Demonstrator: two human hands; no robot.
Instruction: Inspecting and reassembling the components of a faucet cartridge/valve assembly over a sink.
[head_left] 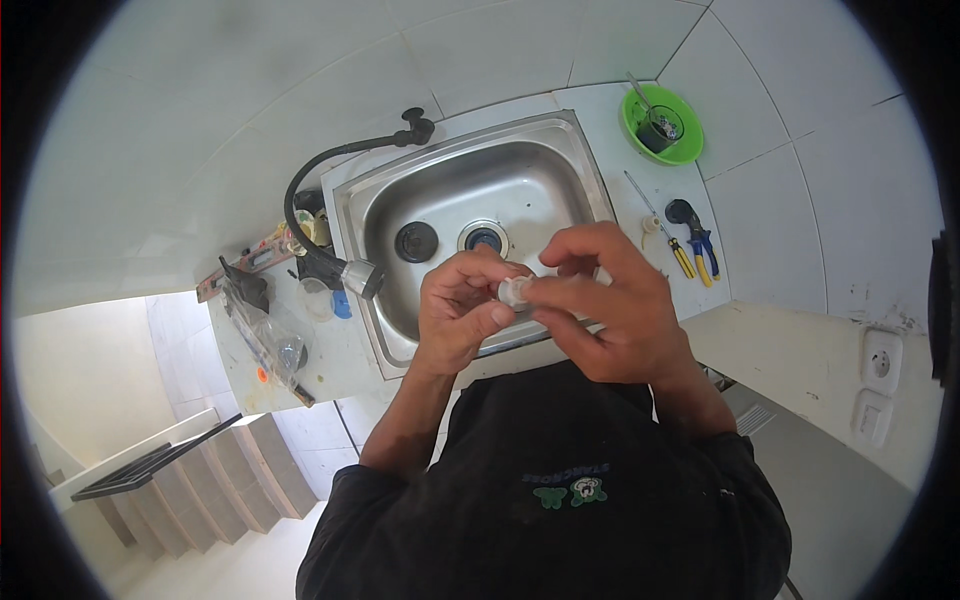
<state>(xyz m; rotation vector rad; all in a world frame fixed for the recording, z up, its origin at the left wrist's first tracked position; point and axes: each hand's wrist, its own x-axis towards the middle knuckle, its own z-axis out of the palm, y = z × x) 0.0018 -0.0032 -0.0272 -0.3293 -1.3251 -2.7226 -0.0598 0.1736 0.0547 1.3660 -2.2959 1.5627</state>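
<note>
Over the front part of the steel sink (pixel 575 150), my two hands meet at a small white round piece (pixel 514 291). My left hand (pixel 455 312) pinches it between thumb and fingers. From the other side, the fingertips of my right hand (pixel 625 310) close on the same piece, with the index finger bent above. Its exact kind is too small and covered to make out. Behind my fingers lies the drain opening (pixel 484 238) in the basin. A black round strainer or cap (pixel 416 242) rests on the basin floor to its left.
A black hose faucet (pixel 300 180) with a silver head (pixel 362 278) arches over the sink's left edge. A level (pixel 262 254) and a plastic bag (pixel 260 325) lie left. On the right are a screwdriver (pixel 680 258), pliers (pixel 708 258) and a green bowl (pixel 688 148) holding a dark cup.
</note>
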